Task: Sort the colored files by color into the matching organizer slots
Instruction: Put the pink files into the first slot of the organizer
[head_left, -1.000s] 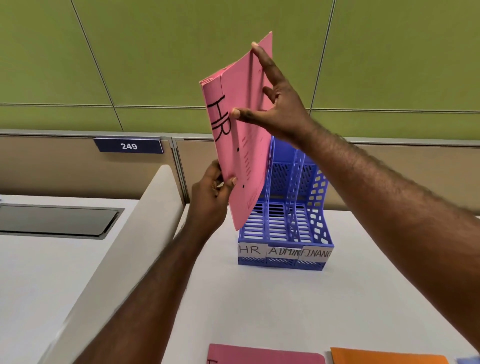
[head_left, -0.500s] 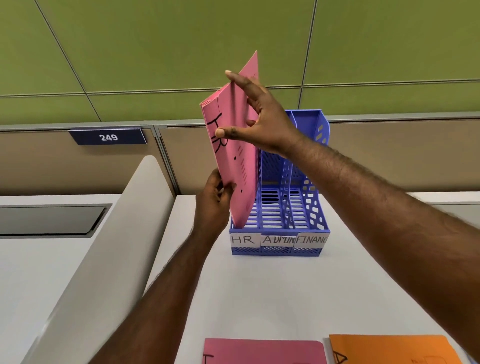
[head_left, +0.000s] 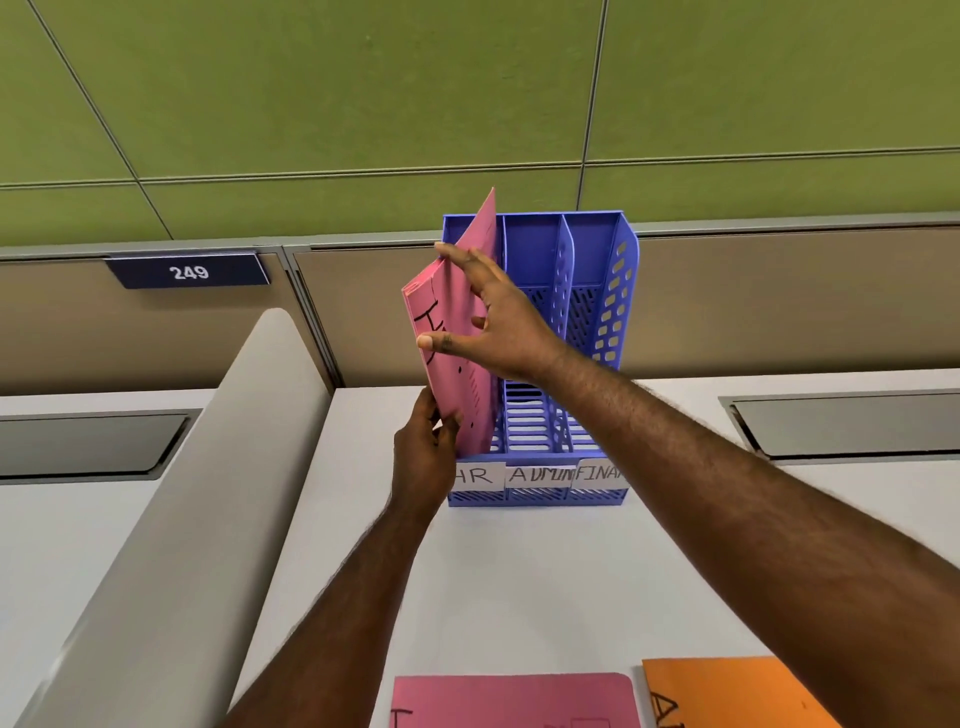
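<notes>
A pink file (head_left: 470, 379) marked HR stands upright, its lower edge inside the leftmost slot of the blue three-slot organizer (head_left: 597, 291). The slot labels read HR, ADMIN and FINANCE. My left hand (head_left: 423, 452) pinches the file's lower front corner. My right hand (head_left: 488, 322) holds its upper part, thumb on the front cover and fingers spread along the top edge. The middle and right slots hold nothing. Another pink file (head_left: 514, 701) and an orange file (head_left: 727, 693) lie flat at the table's near edge.
The organizer stands on a white desk (head_left: 519, 582) against a beige partition under green wall panels. A grey curved divider (head_left: 171, 530) runs along the left. A grey cable hatch (head_left: 852, 426) is set into the desk at right, another at left.
Both hands have lowered the pink HR file from above the organizer down into its leftmost slot. The view has tilted down, showing more of the flat files.
</notes>
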